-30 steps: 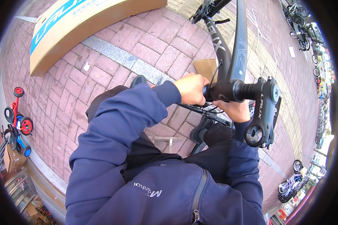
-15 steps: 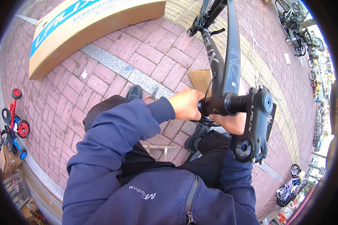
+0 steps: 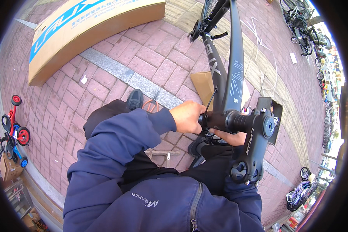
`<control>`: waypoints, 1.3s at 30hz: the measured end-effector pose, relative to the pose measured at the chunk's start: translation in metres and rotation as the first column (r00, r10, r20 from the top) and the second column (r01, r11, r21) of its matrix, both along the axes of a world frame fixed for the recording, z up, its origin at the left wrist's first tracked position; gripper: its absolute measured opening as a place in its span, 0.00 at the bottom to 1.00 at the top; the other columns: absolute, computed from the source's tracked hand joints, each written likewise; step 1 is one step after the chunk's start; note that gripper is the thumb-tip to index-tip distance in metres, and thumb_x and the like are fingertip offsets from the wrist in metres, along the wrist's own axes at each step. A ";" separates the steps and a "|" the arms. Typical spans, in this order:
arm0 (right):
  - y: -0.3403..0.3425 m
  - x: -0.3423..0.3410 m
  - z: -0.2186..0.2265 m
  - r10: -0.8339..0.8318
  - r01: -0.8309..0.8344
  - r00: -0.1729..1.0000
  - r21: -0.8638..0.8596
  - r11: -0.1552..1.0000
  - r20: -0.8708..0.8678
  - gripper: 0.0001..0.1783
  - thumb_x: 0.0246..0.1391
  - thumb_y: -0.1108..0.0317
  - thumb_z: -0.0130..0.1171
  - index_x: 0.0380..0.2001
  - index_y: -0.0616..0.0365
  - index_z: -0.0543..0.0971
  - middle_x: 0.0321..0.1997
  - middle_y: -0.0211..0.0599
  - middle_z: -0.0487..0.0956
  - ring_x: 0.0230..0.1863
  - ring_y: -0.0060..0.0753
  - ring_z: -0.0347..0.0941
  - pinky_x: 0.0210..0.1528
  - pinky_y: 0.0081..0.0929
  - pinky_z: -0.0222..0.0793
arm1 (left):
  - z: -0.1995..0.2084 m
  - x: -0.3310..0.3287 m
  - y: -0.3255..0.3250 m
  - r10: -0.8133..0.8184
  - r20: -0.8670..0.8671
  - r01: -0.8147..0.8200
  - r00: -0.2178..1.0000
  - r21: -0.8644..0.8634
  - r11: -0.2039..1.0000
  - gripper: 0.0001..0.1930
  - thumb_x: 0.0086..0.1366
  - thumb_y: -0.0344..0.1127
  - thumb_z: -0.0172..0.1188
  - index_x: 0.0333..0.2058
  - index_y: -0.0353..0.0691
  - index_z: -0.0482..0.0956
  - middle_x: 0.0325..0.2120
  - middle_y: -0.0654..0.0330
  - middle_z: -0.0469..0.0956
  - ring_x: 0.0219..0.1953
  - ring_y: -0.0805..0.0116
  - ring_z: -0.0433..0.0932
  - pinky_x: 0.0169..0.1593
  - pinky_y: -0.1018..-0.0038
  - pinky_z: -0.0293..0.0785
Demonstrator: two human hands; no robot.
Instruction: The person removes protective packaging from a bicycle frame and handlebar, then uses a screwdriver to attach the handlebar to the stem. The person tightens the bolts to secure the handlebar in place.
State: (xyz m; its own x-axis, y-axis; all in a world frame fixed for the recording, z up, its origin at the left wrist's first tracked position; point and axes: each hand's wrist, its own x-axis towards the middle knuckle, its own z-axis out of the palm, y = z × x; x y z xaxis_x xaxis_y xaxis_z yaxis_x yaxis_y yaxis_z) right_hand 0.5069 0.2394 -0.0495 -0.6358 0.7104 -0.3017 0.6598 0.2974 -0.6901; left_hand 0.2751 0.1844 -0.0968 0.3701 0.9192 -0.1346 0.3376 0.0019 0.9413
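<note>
In front of me stands a dark grey bicycle frame, its front end pointing toward me. The black stem on its steering tube is nearest my view, with an empty handlebar clamp. My left hand is closed around a dark part at the lower end of the head tube, beside a black cable. Beneath the head tube, my right hand reaches in from the other side, its fingertips close to the left hand. The stem hides part of the right wrist, and what the fingers hold is hidden.
A long cardboard box lies at the far left, and a brown cardboard piece is beside the frame. Small red and blue wheeled toys stand at the left. Parked bicycles line the right side. A black open-sided object is behind the stem.
The stem has shifted down and slightly left in view, showing more of the black object behind it. Both hands stay at the lower head tube, a little lower in view.
</note>
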 end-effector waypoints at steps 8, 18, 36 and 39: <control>0.012 0.002 0.009 -0.086 0.087 0.996 -0.092 0.992 0.018 0.37 0.40 0.67 0.78 0.56 0.55 0.75 0.48 0.36 0.82 0.48 0.33 0.80 0.56 0.35 0.74 | 0.007 -0.001 0.012 -0.021 -0.050 0.019 0.999 -0.040 0.999 0.24 0.45 0.33 0.66 0.44 0.33 0.82 0.27 0.44 0.81 0.32 0.51 0.83 0.39 0.64 0.76; 0.036 -0.019 0.021 -0.181 0.167 0.980 -0.159 0.973 -0.082 0.25 0.40 0.77 0.72 0.47 0.58 0.82 0.38 0.30 0.83 0.38 0.23 0.76 0.45 0.27 0.74 | 0.011 -0.010 0.041 0.001 -0.067 0.000 0.998 0.008 1.000 0.24 0.46 0.34 0.65 0.45 0.33 0.82 0.28 0.45 0.82 0.32 0.55 0.82 0.39 0.66 0.76; 0.065 -0.056 -0.002 -0.338 0.163 0.791 -0.356 0.920 -0.510 0.22 0.47 0.64 0.69 0.46 0.60 0.79 0.37 0.43 0.83 0.38 0.41 0.81 0.42 0.34 0.77 | -0.001 -0.053 0.087 -0.029 -0.035 0.030 0.999 0.023 0.999 0.22 0.45 0.29 0.63 0.43 0.38 0.82 0.26 0.57 0.81 0.30 0.71 0.77 0.37 0.71 0.74; 0.069 -0.062 -0.010 0.112 0.018 0.964 0.481 0.876 -0.241 0.26 0.54 0.56 0.66 0.49 0.64 0.74 0.39 0.56 0.81 0.42 0.58 0.81 0.42 0.43 0.77 | -0.009 -0.064 0.095 0.008 -0.032 -0.009 0.999 -0.038 0.999 0.27 0.45 0.30 0.63 0.50 0.39 0.82 0.24 0.54 0.80 0.28 0.66 0.77 0.36 0.69 0.73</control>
